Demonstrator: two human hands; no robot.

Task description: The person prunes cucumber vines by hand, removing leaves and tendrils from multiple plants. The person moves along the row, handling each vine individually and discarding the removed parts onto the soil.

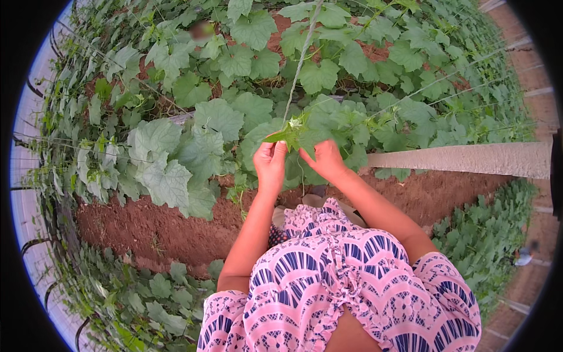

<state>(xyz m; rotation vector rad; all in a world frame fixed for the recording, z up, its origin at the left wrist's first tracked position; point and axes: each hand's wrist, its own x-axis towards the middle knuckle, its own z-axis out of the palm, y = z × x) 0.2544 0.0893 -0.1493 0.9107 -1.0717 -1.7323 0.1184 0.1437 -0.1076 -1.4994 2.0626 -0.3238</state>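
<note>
My left hand [271, 160] pinches a leafy vine tip [291, 134] between thumb and fingers, near the middle of the view. Close on its right, my right hand [324, 159] is at the same shoot; leaves cover part of its fingers, so its hold is unclear. A twisted pale string [303, 55] runs down from the top edge to the vine tip, and a thin loose end hangs below between my hands. Broad green lobed leaves surround both hands.
A pale concrete post [462, 159] extends from the right rim towards the plants. Thin wires cross the foliage on both sides. Bare reddish soil [154, 229] lies between the vine rows, with more plants behind me. At the far right, a blurred figure [523, 255] appears beyond the plants.
</note>
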